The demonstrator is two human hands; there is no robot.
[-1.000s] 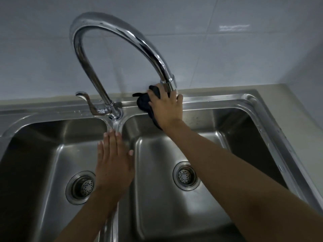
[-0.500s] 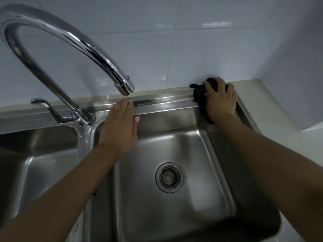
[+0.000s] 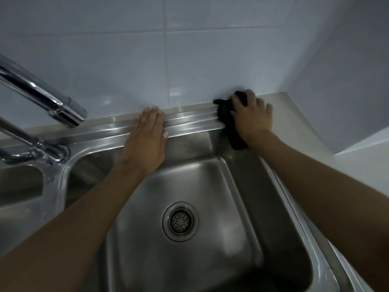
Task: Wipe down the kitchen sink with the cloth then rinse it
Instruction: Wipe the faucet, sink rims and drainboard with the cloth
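Observation:
A stainless steel double sink (image 3: 189, 123) fills the view, its right basin below me with a round drain (image 3: 180, 221). My right hand (image 3: 251, 116) grips a dark cloth (image 3: 226, 111) and presses it on the sink's back rim at the far right corner; part of the cloth hangs over the basin wall. My left hand (image 3: 146, 140) lies flat with straight fingers on the back rim, left of the cloth, holding nothing. The chrome faucet spout (image 3: 52, 102) ends at the upper left; no water runs from it.
White tiled walls stand behind and to the right of the sink. A pale countertop (image 3: 294, 123) runs along the right rim. The faucet base and lever (image 3: 48, 152) sit on the divider at the left, with the left basin (image 3: 21, 186) beyond it.
My right hand has carried the cloth from under the spout along the back rim to the right corner. My left hand has moved from the divider up onto the back rim.

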